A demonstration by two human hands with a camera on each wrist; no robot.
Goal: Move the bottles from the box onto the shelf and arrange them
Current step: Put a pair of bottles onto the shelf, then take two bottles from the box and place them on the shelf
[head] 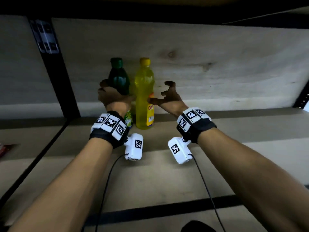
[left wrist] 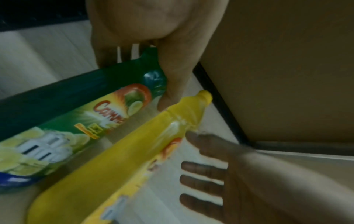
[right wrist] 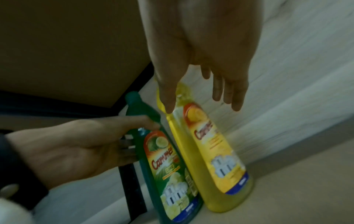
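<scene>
Two bottles stand side by side on the shelf board (head: 217, 131) against its pale back panel. The green bottle (head: 119, 77) (left wrist: 80, 97) (right wrist: 162, 159) is on the left, and my left hand (head: 110, 95) (left wrist: 153, 60) (right wrist: 76, 148) grips its upper body. The yellow bottle (head: 144, 94) (left wrist: 118, 159) (right wrist: 210, 159) stands upright just right of it, touching or nearly touching. My right hand (head: 167, 96) (left wrist: 229, 171) (right wrist: 201, 60) hovers beside the yellow bottle with fingers spread and holds nothing. The box is out of view.
A black upright post (head: 58, 72) bounds the shelf bay on the left. A dark board overhead (head: 150, 10) caps the bay. Bare shelf board stretches right of the bottles. A black front rail (head: 167, 210) runs along the near edge.
</scene>
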